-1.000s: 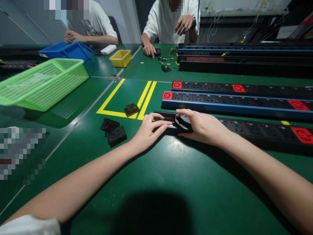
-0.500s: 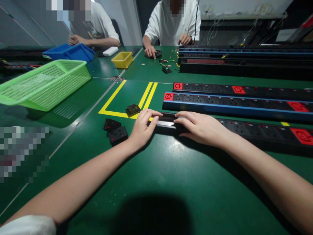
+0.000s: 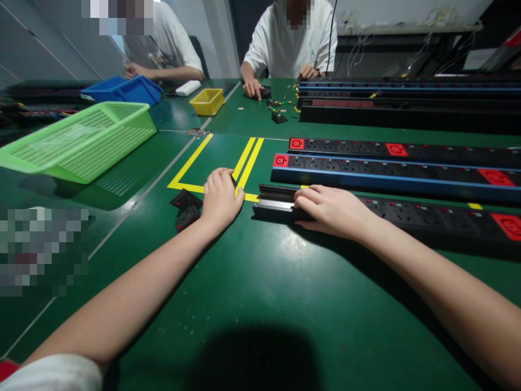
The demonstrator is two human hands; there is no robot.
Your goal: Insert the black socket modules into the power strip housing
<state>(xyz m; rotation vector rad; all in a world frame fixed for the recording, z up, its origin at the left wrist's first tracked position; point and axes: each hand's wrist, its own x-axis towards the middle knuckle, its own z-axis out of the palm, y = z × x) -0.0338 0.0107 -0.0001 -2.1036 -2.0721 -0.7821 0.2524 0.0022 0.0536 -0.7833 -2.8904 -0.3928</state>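
My right hand (image 3: 328,212) is closed over the near black power strip (image 3: 423,215), gripping it near its left end. The strip's bare open channel (image 3: 277,203) sticks out left of my fingers. My left hand (image 3: 222,196) curls over a small black part (image 3: 233,180) by the yellow tape; most of that part is hidden under the fingers. Beside my left wrist lie two black socket modules, one (image 3: 187,199) overlapping the other (image 3: 188,218), both with red bits.
Behind the near strip lie a blue-edged power strip (image 3: 366,176) and another black one (image 3: 350,145). To the left stands a green basket (image 3: 118,144), with a blue bin (image 3: 140,91) and a yellow bin (image 3: 207,102) beyond. Across the table a co-worker's hand (image 3: 254,88) touches a black part.
My left hand has left the strip's channel end and moved left onto the small black part. My right hand stays on the strip.
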